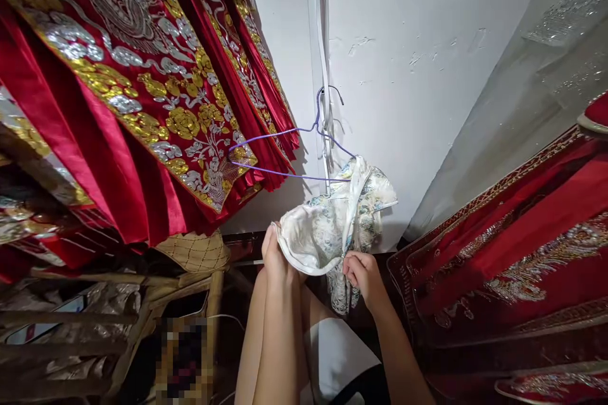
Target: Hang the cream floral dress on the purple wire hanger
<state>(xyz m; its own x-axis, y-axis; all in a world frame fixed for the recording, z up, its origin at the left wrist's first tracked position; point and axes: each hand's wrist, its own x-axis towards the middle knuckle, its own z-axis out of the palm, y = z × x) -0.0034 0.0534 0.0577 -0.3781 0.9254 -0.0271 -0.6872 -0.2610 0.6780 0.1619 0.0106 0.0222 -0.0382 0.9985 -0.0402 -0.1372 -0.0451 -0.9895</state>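
A white garment with a blue and green floral print (327,224) hangs by one side from a purple wire hanger (289,176). The hanger's left arm carries nothing. My left hand (275,256) is closed on the garment's left edge, where its pale inside and rounded rim face up. Some of those fingers are hidden behind the cloth. On the right, my right hand (361,271) pinches the fabric at the lower end of a twisted strip of the garment. Loose ruffled cloth dangles below, between the hands and above my knees.
Red costumes with gold and silver embroidery (183,120) hang at the left. A white cord (325,44) runs down the wall behind the hanger. Wooden furniture (215,294) stands at lower left, with a phone (45,323) nearby. Red beaded fabric (522,259) fills the right side.
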